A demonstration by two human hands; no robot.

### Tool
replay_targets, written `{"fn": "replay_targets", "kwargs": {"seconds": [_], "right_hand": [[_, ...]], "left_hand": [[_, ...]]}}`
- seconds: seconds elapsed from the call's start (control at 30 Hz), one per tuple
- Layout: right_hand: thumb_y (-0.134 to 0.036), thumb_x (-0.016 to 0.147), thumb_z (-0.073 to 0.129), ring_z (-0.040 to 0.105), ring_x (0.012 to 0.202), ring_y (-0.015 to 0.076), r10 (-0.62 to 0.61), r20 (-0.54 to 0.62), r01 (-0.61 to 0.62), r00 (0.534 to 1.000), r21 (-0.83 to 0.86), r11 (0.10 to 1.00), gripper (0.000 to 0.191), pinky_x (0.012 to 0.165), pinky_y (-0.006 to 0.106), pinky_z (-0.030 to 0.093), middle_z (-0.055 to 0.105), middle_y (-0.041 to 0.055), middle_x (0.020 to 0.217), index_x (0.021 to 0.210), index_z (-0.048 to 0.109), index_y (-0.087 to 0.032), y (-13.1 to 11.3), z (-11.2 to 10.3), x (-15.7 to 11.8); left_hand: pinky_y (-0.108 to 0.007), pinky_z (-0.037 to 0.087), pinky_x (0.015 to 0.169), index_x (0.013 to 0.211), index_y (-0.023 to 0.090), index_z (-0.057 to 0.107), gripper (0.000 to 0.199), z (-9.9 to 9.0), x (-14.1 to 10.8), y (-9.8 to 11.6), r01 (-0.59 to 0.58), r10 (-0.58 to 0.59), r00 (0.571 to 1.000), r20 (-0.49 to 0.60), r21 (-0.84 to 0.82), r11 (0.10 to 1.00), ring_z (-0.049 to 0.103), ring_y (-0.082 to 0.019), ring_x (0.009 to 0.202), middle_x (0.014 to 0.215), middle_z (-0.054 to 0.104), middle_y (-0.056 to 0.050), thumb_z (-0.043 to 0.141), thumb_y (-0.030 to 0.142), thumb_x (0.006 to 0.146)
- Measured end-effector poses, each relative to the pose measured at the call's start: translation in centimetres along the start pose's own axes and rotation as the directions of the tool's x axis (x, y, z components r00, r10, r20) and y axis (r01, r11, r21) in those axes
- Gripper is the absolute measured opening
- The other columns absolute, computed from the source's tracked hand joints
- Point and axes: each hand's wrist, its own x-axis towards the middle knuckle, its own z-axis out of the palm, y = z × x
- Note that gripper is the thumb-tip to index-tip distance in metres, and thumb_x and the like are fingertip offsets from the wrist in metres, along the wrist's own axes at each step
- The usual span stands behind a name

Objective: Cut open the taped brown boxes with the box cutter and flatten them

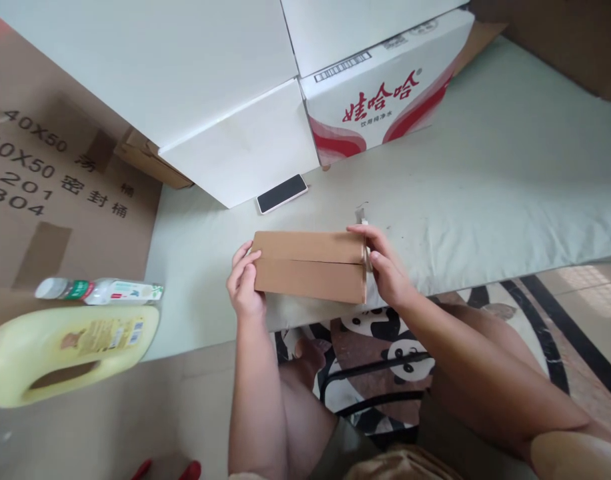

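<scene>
A small brown cardboard box is held between my two hands at the front edge of the cloth-covered table. Its two top flaps meet along a seam that runs lengthwise. My left hand grips the left end, with the thumb against the corner. At the right end, my right hand has fingers along the top edge and the thumb by the end panel. Beyond the box lies a phone with a dark screen, face up. A small white and metal piece, its kind unclear, shows just behind my right fingers.
White cartons and a white-and-red printed carton stand at the back of the table. On the left are a large brown carton, a clear bottle and a yellow jug. Panda-patterned fabric shows below.
</scene>
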Motion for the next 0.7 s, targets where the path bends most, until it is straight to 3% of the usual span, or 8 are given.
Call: {"fn": "replay_targets", "kwargs": {"seconds": [0.1,0.2,0.3,0.37,0.43,0.57,0.63,0.7], "right_hand": [[-0.058,0.099,0.037,0.053,0.132,0.0268,0.083,-0.025,-0.084,0.996,-0.022,0.996,0.047,0.114,0.048,0.042,0.056,0.0075,0.141,0.136,0.048,-0.032,0.5,-0.5,-0.4],[-0.054,0.098,0.043,0.056,0.128,0.0275,0.19,-0.013,-0.191,0.982,-0.07,0.979,0.044,0.114,0.051,0.042,0.061,0.0089,0.136,0.133,0.054,-0.029,0.9,-0.4,-0.4],[-0.053,0.1,0.041,0.063,0.12,0.0291,0.273,0.176,-0.252,0.946,-0.129,0.959,0.045,0.109,0.055,0.047,0.07,0.0078,0.126,0.129,0.063,-0.028,1.0,0.2,-0.4],[-0.057,0.101,0.038,0.062,0.123,0.0299,0.257,0.332,-0.223,0.907,-0.138,0.965,0.048,0.11,0.056,0.047,0.071,0.0064,0.127,0.131,0.065,-0.03,1.1,0.8,-0.6],[-0.06,0.1,0.038,0.059,0.13,0.0299,0.199,0.411,-0.164,0.89,-0.119,0.979,0.053,0.113,0.056,0.046,0.067,0.006,0.135,0.138,0.06,-0.032,1.2,1.4,-0.9],[-0.059,0.1,0.042,0.042,0.148,0.0292,0.054,0.42,-0.023,0.906,-0.077,0.997,0.057,0.12,0.057,0.036,0.045,0.0076,0.159,0.151,0.046,-0.033,0.9,2.2,-1.2],[-0.058,0.099,0.045,0.029,0.154,0.0298,0.0,0.44,0.039,0.898,-0.08,0.996,0.059,0.123,0.058,0.031,0.032,0.0085,0.166,0.154,0.041,-0.034,0.6,2.3,-1.1],[-0.057,0.098,0.048,0.023,0.156,0.0314,-0.023,0.451,0.077,0.892,-0.103,0.992,0.063,0.124,0.059,0.028,0.025,0.0091,0.168,0.156,0.037,-0.035,0.3,2.3,-1.0]], "left_hand": [[-0.045,0.043,0.112,0.083,0.022,0.078,0.025,-0.6,0.3,0.0,0.055,-0.055,0.998,-0.041,-0.023,0.998,0.059,-0.031,0.128,0.122,0.071,-0.008,0.071,0.044,0.076],[-0.043,0.048,0.105,0.086,0.022,0.077,0.027,-1.8,0.7,-0.1,0.168,-0.185,0.975,-0.127,-0.133,0.977,0.063,-0.029,0.121,0.117,0.073,-0.006,0.072,0.045,0.074],[-0.038,0.054,0.094,0.089,0.022,0.076,0.031,-3.1,1.1,-0.3,0.212,-0.261,0.945,-0.196,-0.239,0.947,0.067,-0.025,0.108,0.104,0.076,-0.004,0.077,0.048,0.072],[-0.036,0.055,0.09,0.089,0.023,0.075,0.034,-3.5,1.2,-0.5,0.227,-0.283,0.941,-0.187,-0.272,0.935,0.068,-0.025,0.107,0.099,0.076,-0.001,0.08,0.05,0.069],[-0.036,0.056,0.089,0.094,0.025,0.075,0.036,-3.5,1.1,-0.6,0.275,-0.327,0.932,-0.159,-0.28,0.92,0.067,-0.026,0.11,0.099,0.077,0.0,0.084,0.047,0.068],[-0.03,0.058,0.076,0.105,0.023,0.074,0.044,-2.9,0.5,-1.2,0.46,-0.507,0.854,-0.116,-0.284,0.841,0.07,-0.023,0.1,0.105,0.077,-0.003,0.085,0.038,0.065],[-0.026,0.055,0.063,0.098,0.019,0.074,0.041,-2.7,0.2,-1.6,0.546,-0.59,0.805,-0.069,-0.302,0.781,0.071,-0.02,0.085,0.097,0.077,-0.006,0.082,0.043,0.067],[-0.023,0.051,0.053,0.092,0.017,0.072,0.04,-2.7,0.0,-1.8,0.588,-0.623,0.782,-0.02,-0.31,0.747,0.068,-0.019,0.074,0.088,0.076,-0.006,0.078,0.049,0.069]]}}
